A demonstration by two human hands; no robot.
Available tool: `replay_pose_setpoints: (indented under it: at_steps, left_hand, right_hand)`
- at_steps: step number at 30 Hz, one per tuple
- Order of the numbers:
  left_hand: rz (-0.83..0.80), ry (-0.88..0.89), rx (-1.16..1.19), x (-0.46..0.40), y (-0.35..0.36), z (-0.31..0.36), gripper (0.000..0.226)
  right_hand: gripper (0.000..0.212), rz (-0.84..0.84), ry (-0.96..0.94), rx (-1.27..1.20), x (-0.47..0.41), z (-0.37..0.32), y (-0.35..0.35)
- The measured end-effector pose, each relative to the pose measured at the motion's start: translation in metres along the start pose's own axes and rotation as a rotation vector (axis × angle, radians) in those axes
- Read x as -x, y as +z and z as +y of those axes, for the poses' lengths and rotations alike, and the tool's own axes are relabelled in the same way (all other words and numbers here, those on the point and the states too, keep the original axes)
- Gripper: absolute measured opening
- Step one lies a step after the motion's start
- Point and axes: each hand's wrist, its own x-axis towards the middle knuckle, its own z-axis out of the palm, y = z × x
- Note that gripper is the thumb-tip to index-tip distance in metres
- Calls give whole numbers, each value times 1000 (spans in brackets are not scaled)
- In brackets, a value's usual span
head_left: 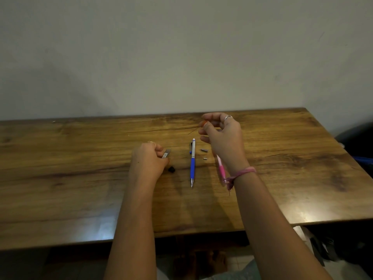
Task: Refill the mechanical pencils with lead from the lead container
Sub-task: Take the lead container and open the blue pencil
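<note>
Two mechanical pencils lay near the middle of the brown wood-grain table (80, 178), closer to its far edge than to yours. The blue-and-silver mechanical pencil (192, 162) lay flat, its tip pointing toward the near edge. Just to its right, two small grey cap pieces (204, 150) sat on the wood. The pink translucent mechanical pencil (221, 169) lay further right, partly hidden behind your right wrist, which wore a pink thread bracelet (241, 173).

Your left hand (148, 160) rested on the table left of the blue pencil, fingers curled round the small grey lead container (166, 154), whose end stuck out toward the far edge. A small black cap (171, 169) lay just beside that hand, on the side nearer you.

Your right hand (222, 136) was raised above the table, toward the far edge, thumb and fingertips pinched together on a thin dark lead (192, 131) that slanted down to the left. A silver ring (228, 117) showed on one finger.
</note>
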Motion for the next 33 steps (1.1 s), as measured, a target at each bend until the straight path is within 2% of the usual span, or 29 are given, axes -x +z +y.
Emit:
replay_pose_setpoints:
  at_steps: [7, 13, 17, 21, 25, 29, 33]
  left_hand:
    - [-22, -44, -21, 0, 2, 1, 42]
    - [38, 22, -1, 7, 13, 20, 41]
    - [-64, -7, -56, 13, 33, 38, 32]
    - [-182, -20, -132, 11, 43, 41, 32]
    - [-160, -1, -150, 11, 42, 39, 28]
    - [-120, -2, -23, 13, 40, 40, 28]
    - [-3, 136, 114, 14, 33, 40, 35]
  right_hand:
    - [22, -21, -15, 16, 1, -3, -2]
    - [23, 18, -41, 16, -2, -7, -10]
    - [21, 48, -51, 31, -4, -7, -15]
    - [24, 52, -58, 40, -5, -7, -17]
    - [22, 50, -60, 37, -4, -9, -18]
    - [20, 58, -70, 54, -4, -12, -19]
    - [17, 88, -116, 76, -4, -21, -25]
